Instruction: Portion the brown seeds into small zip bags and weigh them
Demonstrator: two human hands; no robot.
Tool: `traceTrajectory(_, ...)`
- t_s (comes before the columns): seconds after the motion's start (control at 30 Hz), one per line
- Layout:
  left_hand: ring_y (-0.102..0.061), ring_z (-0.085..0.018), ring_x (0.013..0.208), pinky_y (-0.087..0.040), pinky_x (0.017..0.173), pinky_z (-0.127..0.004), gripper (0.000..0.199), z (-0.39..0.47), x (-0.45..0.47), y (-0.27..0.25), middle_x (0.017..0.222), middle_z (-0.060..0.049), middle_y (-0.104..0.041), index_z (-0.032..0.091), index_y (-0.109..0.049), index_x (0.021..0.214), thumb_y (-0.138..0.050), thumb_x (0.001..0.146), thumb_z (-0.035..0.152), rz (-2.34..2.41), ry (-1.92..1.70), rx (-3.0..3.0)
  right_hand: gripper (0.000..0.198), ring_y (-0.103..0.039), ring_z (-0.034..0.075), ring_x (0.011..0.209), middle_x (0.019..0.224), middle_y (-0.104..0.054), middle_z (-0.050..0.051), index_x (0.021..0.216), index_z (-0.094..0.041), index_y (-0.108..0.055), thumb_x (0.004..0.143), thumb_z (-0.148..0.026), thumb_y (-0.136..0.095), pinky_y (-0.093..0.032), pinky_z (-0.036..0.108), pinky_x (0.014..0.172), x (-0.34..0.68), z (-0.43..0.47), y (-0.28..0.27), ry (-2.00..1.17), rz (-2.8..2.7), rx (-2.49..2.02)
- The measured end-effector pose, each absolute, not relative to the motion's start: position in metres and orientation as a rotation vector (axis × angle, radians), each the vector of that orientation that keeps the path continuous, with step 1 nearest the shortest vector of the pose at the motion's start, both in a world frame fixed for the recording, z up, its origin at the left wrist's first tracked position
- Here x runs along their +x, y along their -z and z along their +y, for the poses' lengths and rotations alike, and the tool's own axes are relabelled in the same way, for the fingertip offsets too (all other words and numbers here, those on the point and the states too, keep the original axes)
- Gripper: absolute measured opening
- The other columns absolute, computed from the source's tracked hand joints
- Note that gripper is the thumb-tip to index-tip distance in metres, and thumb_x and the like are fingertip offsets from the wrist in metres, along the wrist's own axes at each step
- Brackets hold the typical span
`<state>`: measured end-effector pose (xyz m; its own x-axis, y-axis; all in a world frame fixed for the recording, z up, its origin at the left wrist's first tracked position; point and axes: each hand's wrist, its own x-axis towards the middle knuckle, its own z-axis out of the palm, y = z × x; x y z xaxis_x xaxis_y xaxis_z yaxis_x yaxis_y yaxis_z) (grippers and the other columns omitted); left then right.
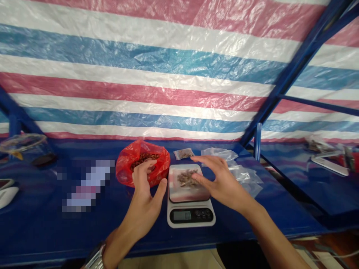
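My left hand (148, 196) hovers at the front of a red plastic bag (123, 168), thumb and fingers spread, holding nothing that I can see. Small reddish-brown dried pieces (144, 158) fill the bag's mouth, partly behind my fingers. To the right stands a white digital kitchen scale (192, 220) with a shiny metal plate; its display seems to read 0.0. On the plate is a small heap of dried brown plant bits (186, 178). My right hand (220, 181) is over the plate's right side, fingers apart, thumb tip by the heap; whether it touches is unclear.
Behind the scale lies a small filled clear sachet (184, 153). Clear plastic bags (244, 175) lie to the right. A clear tub (25, 147) stands far left, above a white device (8, 196). Blue metal bars (283, 84) and a striped tarp (140, 67) rise behind the blue table (45, 231).
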<state>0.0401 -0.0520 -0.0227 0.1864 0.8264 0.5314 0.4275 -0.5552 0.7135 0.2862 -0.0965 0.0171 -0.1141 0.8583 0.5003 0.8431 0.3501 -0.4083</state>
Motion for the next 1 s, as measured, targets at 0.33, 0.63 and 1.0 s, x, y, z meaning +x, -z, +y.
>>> traceTrajectory(0.33,-0.051,-0.027,0.129,-0.045,0.112,-0.047,0.029,-0.056,0.042,0.019,0.128,-0.009,-0.052,0.027,-0.055,0.126,-0.055,0.097,0.021,1.246,-1.393,2.277,0.021,-0.071,0.028,0.113,0.116,-0.079,0.007,0.114,-0.026,-0.071,0.103,-0.036,-0.056,-0.049,0.05,0.105,0.294,-0.092,-0.021,0.078,-1.552,-1.452)
traceTrajectory(0.63,-0.053,-0.026,0.125,-0.046,0.108,-0.043,0.028,-0.055,0.039,0.018,0.125,-0.008,-0.054,0.026,-0.058,0.122,-0.055,0.096,0.016,1.219,-1.423,2.389,0.03,-0.07,0.028,0.116,0.115,-0.077,0.006,0.129,-0.026,-0.063,0.101,-0.034,-0.059,-0.043,0.051,0.108,0.287,-0.092,-0.021,0.127,-1.491,-1.47)
traceTrajectory(1.0,-0.057,-0.026,0.118,-0.047,0.102,-0.041,0.028,-0.055,0.035,0.015,0.12,-0.007,-0.056,0.027,-0.061,0.118,-0.055,0.094,0.015,1.208,-1.46,2.4,0.038,-0.065,0.029,0.12,0.124,-0.073,0.007,0.138,-0.029,-0.058,0.101,-0.035,-0.06,-0.038,0.052,0.111,0.285,-0.094,-0.016,0.067,-1.678,-1.497)
